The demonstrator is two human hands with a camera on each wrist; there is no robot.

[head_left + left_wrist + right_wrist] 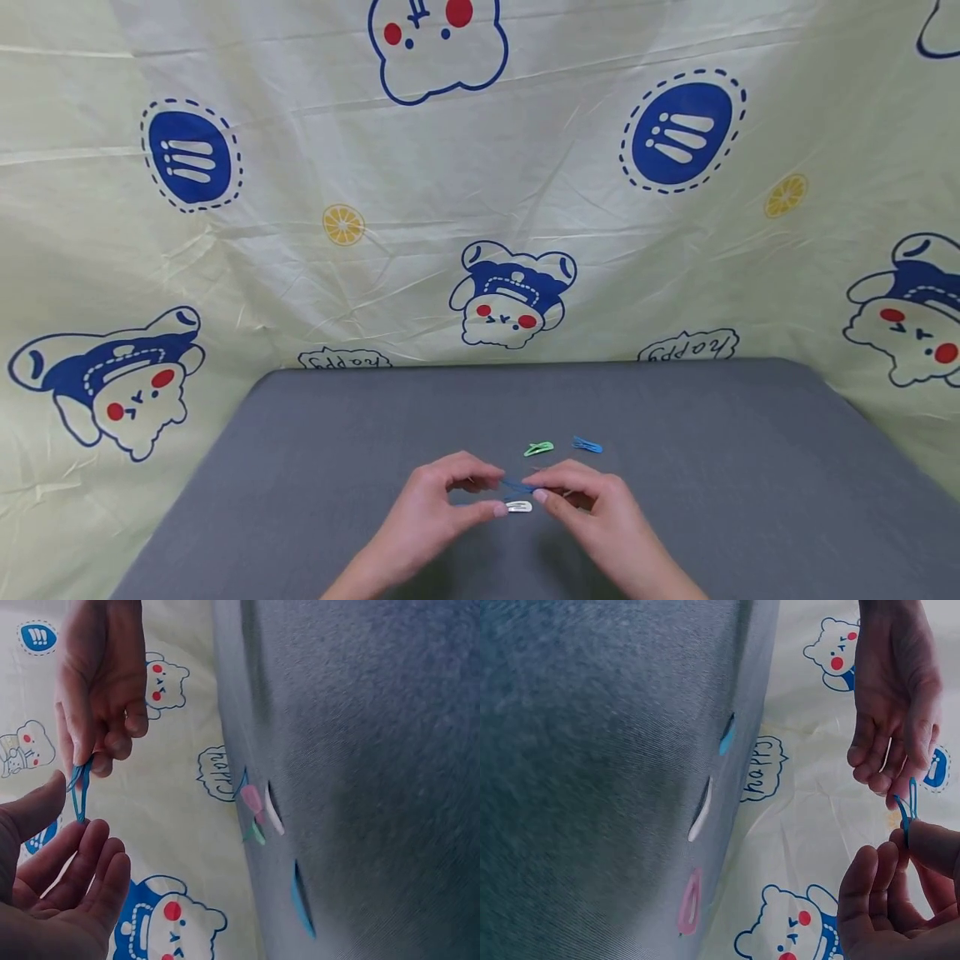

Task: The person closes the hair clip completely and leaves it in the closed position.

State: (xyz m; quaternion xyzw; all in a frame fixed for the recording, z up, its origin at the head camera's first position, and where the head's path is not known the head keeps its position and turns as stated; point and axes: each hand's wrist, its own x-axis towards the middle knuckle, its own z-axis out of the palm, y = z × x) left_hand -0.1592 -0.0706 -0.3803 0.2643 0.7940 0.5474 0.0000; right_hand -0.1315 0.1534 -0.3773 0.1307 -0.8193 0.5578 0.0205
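A blue snap hair clip is held above the table between the two hands, its two prongs spread apart in the wrist views. The right hand pinches one end of it between thumb and index finger. At the other end the left hand has its index fingertip at the clip, while its thumb stands apart from it. Below the hands lies a white hair clip, partly hidden by the left thumb. Farther back are a green hair clip and another blue hair clip.
A pink hair clip lies on the grey tabletop; another blue clip shows in the left wrist view. Behind the table hangs a pale cloth printed with cartoon figures, meeting the table's back edge.
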